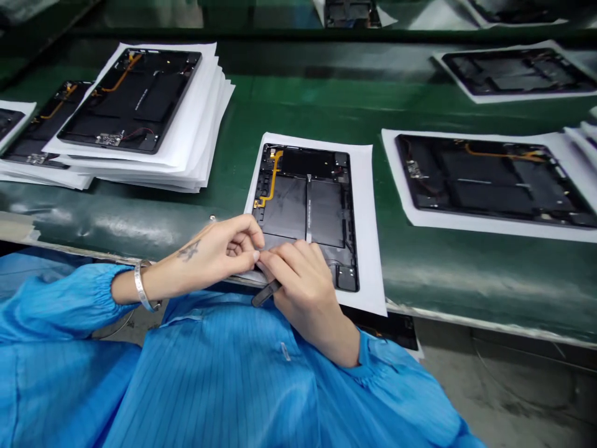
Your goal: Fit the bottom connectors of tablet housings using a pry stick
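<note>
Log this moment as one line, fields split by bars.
right hand: holding dark tool | left hand: fingertips at right hand's | open tablet: on white paper | paper stack: far left of tablet

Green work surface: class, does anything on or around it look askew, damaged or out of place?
The tall stack of papers looks askew, its sheets fanning unevenly. Another dark device shows below the green front edge, partly hidden. The open device in the middle shows no clear damage.
</note>
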### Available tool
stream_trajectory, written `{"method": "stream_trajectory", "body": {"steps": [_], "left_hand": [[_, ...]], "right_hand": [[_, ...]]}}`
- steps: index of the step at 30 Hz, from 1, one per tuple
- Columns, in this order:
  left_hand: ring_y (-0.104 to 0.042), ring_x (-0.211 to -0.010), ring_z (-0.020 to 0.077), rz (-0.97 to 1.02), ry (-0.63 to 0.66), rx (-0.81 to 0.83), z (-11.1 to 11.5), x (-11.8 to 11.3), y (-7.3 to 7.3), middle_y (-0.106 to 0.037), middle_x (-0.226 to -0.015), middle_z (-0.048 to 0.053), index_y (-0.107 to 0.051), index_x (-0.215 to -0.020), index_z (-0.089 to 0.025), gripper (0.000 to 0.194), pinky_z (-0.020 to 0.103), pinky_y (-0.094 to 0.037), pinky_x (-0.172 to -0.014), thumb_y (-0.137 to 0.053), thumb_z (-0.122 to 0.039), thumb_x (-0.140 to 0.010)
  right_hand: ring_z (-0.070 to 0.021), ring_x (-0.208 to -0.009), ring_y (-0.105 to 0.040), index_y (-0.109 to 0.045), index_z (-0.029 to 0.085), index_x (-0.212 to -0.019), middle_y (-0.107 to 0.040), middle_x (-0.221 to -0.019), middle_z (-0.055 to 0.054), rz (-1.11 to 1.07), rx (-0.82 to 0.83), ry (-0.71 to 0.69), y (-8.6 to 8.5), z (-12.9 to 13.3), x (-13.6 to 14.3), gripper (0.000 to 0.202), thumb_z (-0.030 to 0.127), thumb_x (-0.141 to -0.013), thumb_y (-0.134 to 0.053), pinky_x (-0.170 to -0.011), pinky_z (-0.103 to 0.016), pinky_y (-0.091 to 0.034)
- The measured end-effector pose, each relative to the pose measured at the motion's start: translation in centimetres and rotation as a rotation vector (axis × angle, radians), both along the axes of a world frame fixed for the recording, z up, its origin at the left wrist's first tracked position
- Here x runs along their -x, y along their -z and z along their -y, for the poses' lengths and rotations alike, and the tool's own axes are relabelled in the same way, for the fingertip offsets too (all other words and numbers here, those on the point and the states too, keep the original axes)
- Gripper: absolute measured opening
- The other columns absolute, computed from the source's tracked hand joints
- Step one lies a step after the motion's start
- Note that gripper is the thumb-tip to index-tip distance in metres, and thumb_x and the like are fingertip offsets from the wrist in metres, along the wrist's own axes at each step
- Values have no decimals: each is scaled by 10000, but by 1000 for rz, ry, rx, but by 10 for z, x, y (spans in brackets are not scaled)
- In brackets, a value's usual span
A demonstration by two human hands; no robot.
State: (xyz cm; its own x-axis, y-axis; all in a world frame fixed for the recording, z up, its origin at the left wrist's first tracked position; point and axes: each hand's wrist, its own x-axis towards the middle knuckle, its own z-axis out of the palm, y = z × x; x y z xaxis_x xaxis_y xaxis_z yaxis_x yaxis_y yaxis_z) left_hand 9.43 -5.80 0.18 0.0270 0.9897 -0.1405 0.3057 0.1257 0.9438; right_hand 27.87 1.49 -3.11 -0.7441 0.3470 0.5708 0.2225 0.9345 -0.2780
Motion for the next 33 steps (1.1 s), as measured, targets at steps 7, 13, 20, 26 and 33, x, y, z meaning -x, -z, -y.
{"method": "stream_trajectory", "body": {"steps": [7,13,20,26,33], "left_hand": [[-652,-818,93,-367,-166,-446,15,-1,6,-705,-898,1,-682,-983,-175,66,203,-494,-766,-642,-221,-960],[-648,-799,83,-443,-100,-564,15,-6,9,-702,-872,5,-684,-950,-148,46,191,-489,-756,-639,-159,-957],[-619,-810,103,-635,-38,-608,14,-1,11,-663,-885,23,-631,-962,-132,69,218,-489,-769,-567,-118,-986],[-587,-814,169,-992,158,-625,20,9,13,-629,-889,51,-588,-1008,-133,119,285,-495,-749,-472,-156,-1026],[-553,-722,155,-1205,262,-666,18,5,-4,-605,-792,35,-617,-989,-115,237,263,-487,-677,-383,-108,-1031]], "right_hand": [[-156,-720,-474,-647,162,-840,-658,-750,-17,-76,183,-21,-1,-2,2,159,131,-973,-567,-673,-322,-329],[-159,-716,-471,-662,156,-842,-645,-731,-18,-65,188,-23,-4,-3,3,168,146,-977,-564,-668,-320,-349],[-188,-793,-522,-673,132,-1072,-725,-915,-62,-55,74,-10,-3,-2,-4,145,153,-979,-563,-690,-334,-380],[-202,-789,-489,-671,73,-1116,-728,-999,-106,29,-29,-150,0,-5,-11,272,89,-1002,-425,-681,-352,-374],[-211,-777,-452,-674,60,-1139,-709,-972,-106,118,-62,-147,-2,-5,-7,344,116,-1027,-353,-679,-361,-354]]}}
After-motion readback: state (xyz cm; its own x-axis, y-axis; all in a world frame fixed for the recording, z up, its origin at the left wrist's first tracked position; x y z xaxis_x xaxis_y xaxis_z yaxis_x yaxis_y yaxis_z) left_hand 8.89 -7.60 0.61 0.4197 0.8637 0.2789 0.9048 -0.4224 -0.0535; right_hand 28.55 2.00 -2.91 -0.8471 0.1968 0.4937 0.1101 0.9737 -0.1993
